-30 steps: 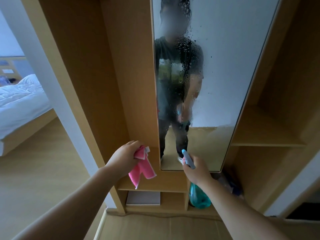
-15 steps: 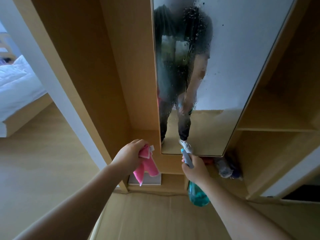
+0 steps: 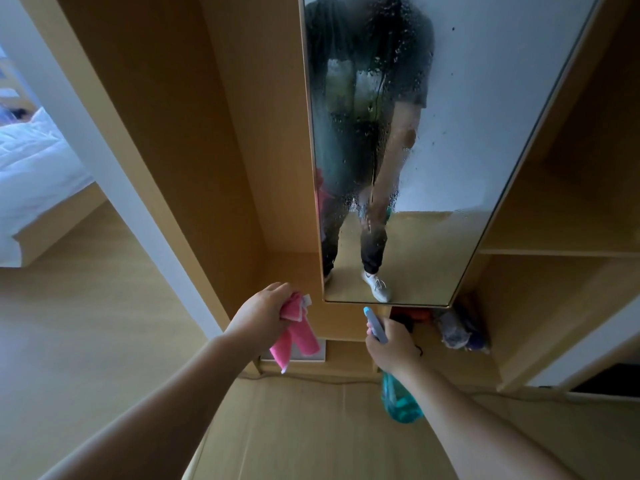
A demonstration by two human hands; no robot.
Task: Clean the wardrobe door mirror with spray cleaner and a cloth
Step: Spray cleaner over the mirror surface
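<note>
- Mirror [image 3: 467, 98]: a tall panel fixed to the wardrobe [image 3: 242, 133], directly in front of the person. Its lower edge sits just above both hands.
- Spray coverage: droplets [image 3: 391, 57] and thin runs cover the upper and middle glass, thickest over the reflected torso. The lowest band near the bottom edge shows few or none. The right-hand strip carries only scattered specks.
- Left hand [image 3: 261, 313]: fingers curled round a bunched pink cloth [image 3: 298, 336], whose loose end hangs down. The cloth is held beside the lower left corner of the mirror, close to the glass but not touching it.
- Right hand [image 3: 391, 348]: wrapped round the neck of the spray bottle [image 3: 401, 403]. The pale blue nozzle points up towards the mirror's bottom edge and the teal body hangs below the wrist. I cannot tell whether a finger is on the trigger.
- Progress, as judged: wetting is largely done. Wiping appears not yet begun, since the drops look unsmeared.
- Outstanding: possibly a spray on the dry lower band, then a full wipe and drying of streaks.
- Risk noted: runs may drip off the bottom edge onto the clutter [image 3: 457, 330] below.
</note>
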